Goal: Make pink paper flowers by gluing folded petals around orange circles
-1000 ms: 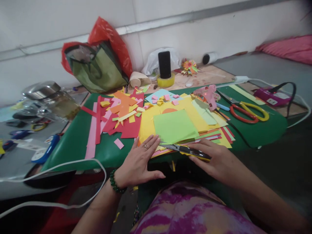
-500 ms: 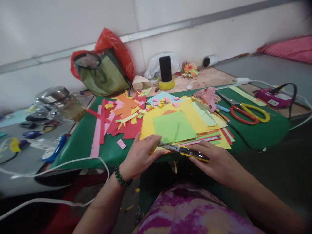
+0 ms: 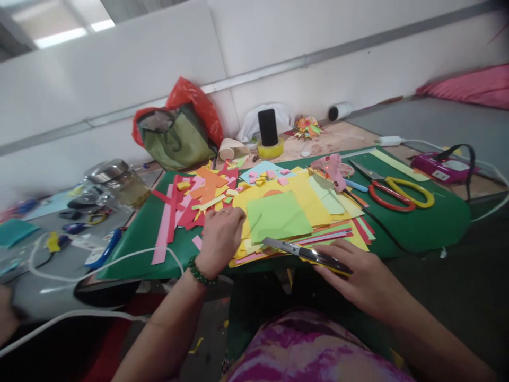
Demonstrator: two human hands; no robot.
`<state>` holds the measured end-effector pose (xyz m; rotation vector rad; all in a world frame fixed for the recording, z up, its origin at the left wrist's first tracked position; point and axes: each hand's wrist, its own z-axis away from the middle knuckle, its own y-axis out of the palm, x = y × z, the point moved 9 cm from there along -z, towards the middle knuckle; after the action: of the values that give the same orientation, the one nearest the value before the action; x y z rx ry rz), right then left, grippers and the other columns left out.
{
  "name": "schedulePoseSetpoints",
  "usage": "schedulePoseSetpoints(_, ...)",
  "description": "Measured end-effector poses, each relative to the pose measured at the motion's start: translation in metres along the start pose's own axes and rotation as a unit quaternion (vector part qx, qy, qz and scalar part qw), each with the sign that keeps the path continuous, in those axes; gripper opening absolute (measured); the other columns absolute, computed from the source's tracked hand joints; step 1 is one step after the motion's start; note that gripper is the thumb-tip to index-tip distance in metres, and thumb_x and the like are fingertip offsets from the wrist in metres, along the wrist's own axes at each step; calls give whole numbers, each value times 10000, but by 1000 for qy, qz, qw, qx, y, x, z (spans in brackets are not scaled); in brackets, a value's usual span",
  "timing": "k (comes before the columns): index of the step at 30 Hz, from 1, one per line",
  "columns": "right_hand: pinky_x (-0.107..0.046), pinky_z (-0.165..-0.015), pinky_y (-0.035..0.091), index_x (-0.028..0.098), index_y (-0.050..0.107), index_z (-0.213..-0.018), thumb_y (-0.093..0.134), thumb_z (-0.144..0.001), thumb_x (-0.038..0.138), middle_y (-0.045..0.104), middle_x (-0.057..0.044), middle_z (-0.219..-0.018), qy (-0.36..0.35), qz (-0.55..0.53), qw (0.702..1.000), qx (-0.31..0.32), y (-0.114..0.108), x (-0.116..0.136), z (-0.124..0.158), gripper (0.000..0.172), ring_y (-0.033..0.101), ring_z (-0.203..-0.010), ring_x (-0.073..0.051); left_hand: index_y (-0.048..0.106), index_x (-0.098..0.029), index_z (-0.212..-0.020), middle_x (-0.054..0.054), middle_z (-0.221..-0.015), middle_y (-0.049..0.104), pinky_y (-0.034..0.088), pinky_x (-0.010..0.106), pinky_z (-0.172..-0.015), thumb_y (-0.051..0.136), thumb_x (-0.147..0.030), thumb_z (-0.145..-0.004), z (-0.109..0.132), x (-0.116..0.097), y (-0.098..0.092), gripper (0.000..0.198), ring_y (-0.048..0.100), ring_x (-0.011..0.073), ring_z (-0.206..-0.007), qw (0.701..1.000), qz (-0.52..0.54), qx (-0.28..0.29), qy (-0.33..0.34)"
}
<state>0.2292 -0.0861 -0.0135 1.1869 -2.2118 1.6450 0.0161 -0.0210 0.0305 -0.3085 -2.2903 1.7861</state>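
My right hand (image 3: 360,270) is wrapped round a utility knife (image 3: 306,252) with a black and yellow handle. Its blade points left, over the near edge of a light green paper sheet (image 3: 278,215). That sheet lies on a stack of yellow paper (image 3: 314,196), above coloured strips (image 3: 330,233). Left of the green sheet, my left hand (image 3: 221,236) is held with curled fingers over the near side of the scrap pile. Whatever its fingertips hold, if anything, is hidden. Orange, red and pink paper scraps (image 3: 209,185) lie just beyond it.
Red-and-yellow-handled scissors (image 3: 392,191) and a pink glue gun (image 3: 334,170) lie on the green mat (image 3: 433,228). A phone (image 3: 268,127) stands by a yellow tape roll (image 3: 271,150). On the left are a glass jar (image 3: 119,180) and a white cable (image 3: 131,254).
My left hand has left the near edge of the green sheet and moved left and up toward the scraps. The knife has come slightly away from the sheet. The view has tilted up.
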Motion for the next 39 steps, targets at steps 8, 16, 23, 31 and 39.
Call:
schedulePoseSetpoints(8, -289, -683, 557, 249, 660, -1040, 596, -852, 411, 705, -39, -925, 76, -26, 985, -155, -51, -34, 22, 256, 687, -789, -207, 713, -188, -831, 96, -914, 712, 328, 521, -989, 526, -149, -871, -19, 9, 8, 196, 626, 283, -940, 989, -136, 41, 40)
schedulePoseSetpoints(16, -358, -735, 508, 188, 646, -1044, 437, -873, 528, 689, -118, -984, 184, 89, 975, -89, -75, -91, -20, 435, 646, -906, -286, 733, -221, -989, 77, -1032, 707, 494, 345, -783, 614, -376, -883, 4, -48, 19, 222, 648, 231, -936, 988, 62, 82, 118)
schedulePoseSetpoints(23, -423, -767, 498, 119, 674, -1077, 457, -929, 343, 670, -186, -1046, 151, 322, 933, 60, -40, -109, -65, 346, 608, -987, -342, 727, -232, -1026, 63, -1090, 712, 519, 303, -781, 489, -414, -952, 8, -39, 35, 308, 662, 206, -956, 981, 114, 80, 132)
schedulePoseSetpoints(31, -360, -840, 500, 183, 702, -1009, 536, -930, 268, 704, -103, -1018, -192, 139, 969, 75, 4, 3, -66, 203, 608, -970, -239, 724, -237, -1034, 68, -1072, 712, 519, 321, -807, 511, -388, -943, 9, -41, 33, 277, 650, 210, -953, 980, 121, 67, 144)
schedulePoseSetpoints(39, -302, -770, 489, 216, 708, -830, 489, -945, 236, 727, -58, -906, -164, 78, 969, 166, 34, -5, -79, 248, 646, -860, -191, 722, -230, -1058, 65, -1106, 716, 514, 305, -830, 579, -377, -904, 11, -33, 35, 256, 660, 204, -979, 978, 171, 53, 106)
